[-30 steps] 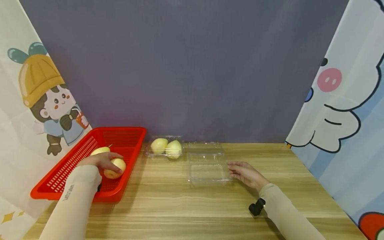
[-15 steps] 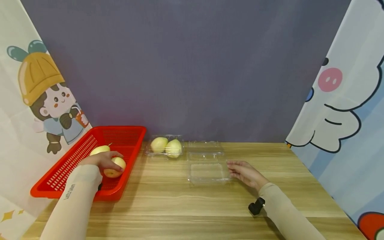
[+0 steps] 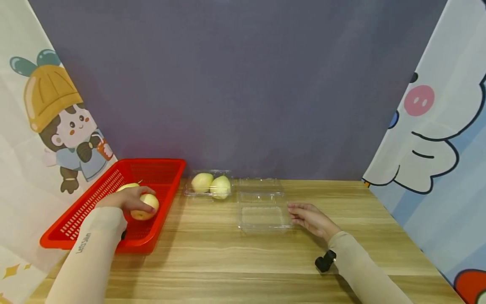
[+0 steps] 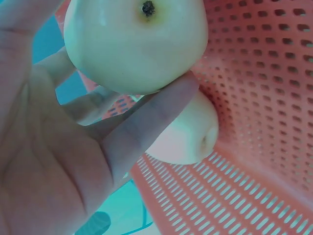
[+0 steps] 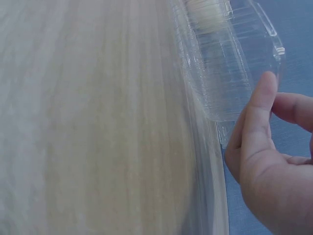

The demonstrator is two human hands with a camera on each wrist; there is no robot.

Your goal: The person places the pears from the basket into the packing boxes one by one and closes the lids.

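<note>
In the head view my left hand [image 3: 127,199] is inside the red plastic basket [image 3: 175,185], its fingers curled round a pale yellow pear [image 3: 143,213]. The left wrist view shows that pear [image 4: 137,49] from its dark-spotted end, with a second pear [image 4: 188,132] behind and below my fingers. Over to the right, my right hand [image 3: 311,219] pinches the right edge of an open clear plastic clamshell box [image 3: 262,217] with thumb and fingers. The right wrist view has the thumb and fingertips at the rim of the clear box [image 5: 220,83].
Left of the open box stands another clear box [image 3: 188,191] with two pears [image 3: 220,188] in it. Both boxes are near the back edge of the wooden table [image 3: 212,261], before a grey backdrop [image 3: 243,93]. Cartoon-printed cloths hang at both sides.
My left hand has risen slightly with the pear and covers more of the second one. The right hand and the open box have stayed where they were.
</note>
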